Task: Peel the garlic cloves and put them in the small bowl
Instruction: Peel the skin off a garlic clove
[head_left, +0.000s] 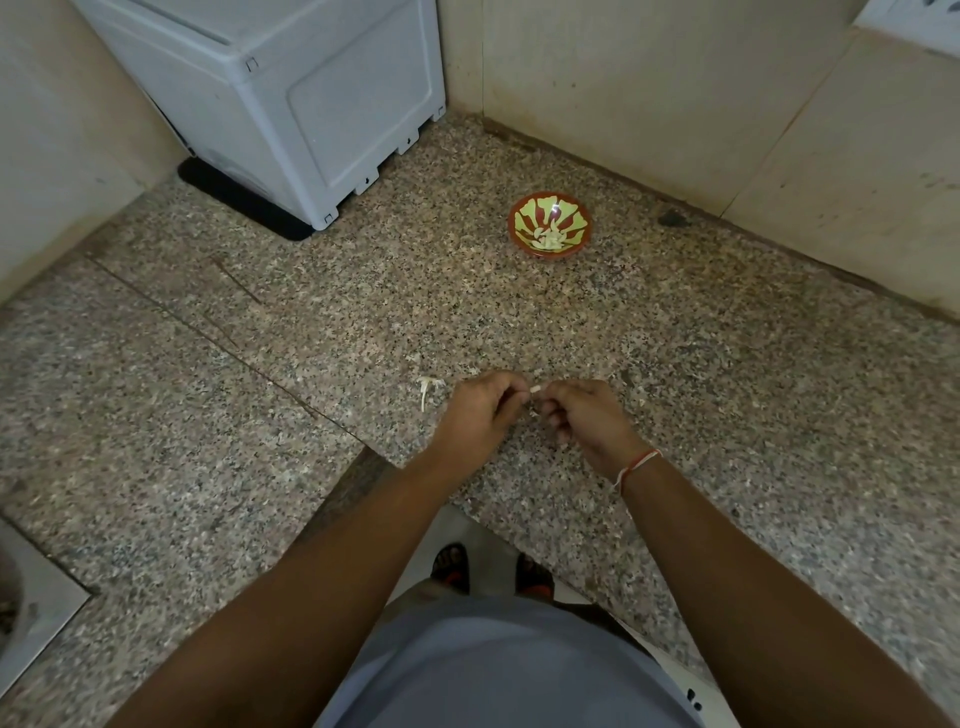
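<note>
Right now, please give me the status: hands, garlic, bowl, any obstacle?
Left hand and right hand pinch one garlic clove together. Small bowl ahead on counter, pale pieces inside. Peel scrap beside left hand. Path to bowl open.

Bowl (549, 228) on counter (363, 322), behind hands (535, 410); appliance (291, 98) back left

A speckled granite countertop (519, 322) fills the view. On it, a small red and green bowl (549, 229) sits toward one o'clock, a white appliance (291, 104) at eleven. A pale garlic skin scrap (429, 388) lies near centre.
</note>
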